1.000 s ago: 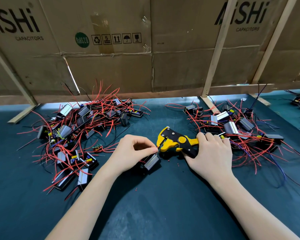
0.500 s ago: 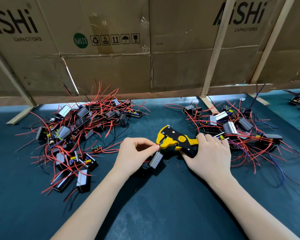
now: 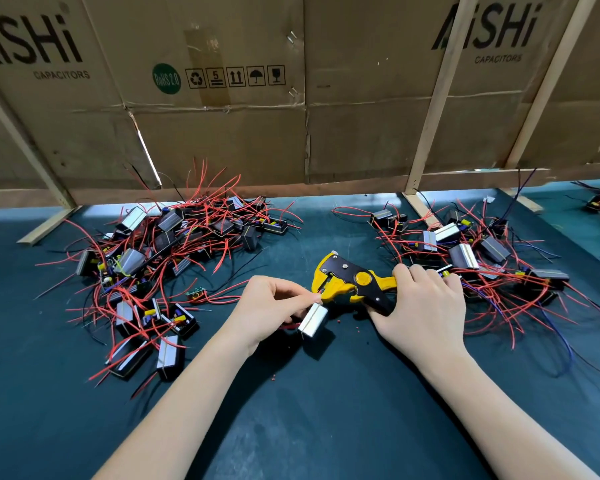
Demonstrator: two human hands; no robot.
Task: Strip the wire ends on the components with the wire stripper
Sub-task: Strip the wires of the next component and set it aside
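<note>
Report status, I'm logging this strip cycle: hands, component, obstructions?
Right hand grips wire stripper. Left hand pinches wire at its head, component hanging below. Nothing blocking.

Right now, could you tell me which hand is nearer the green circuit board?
Left. The left hand is just right of the green circuit board; the right hand lies farther right, gripping the wire stripper.

Matt dark teal mat [image 3: 326,427] covering the bench, wire stripper [image 3: 352,284] showing glossy yellow plastic with matt black plates, component [image 3: 313,320] gleaming with smooth silvery metal, red wires [image 3: 222,251] wearing shiny plastic insulation, rough brown cardboard [image 3: 361,133] and bare wooden slats [image 3: 433,98] standing behind
</note>
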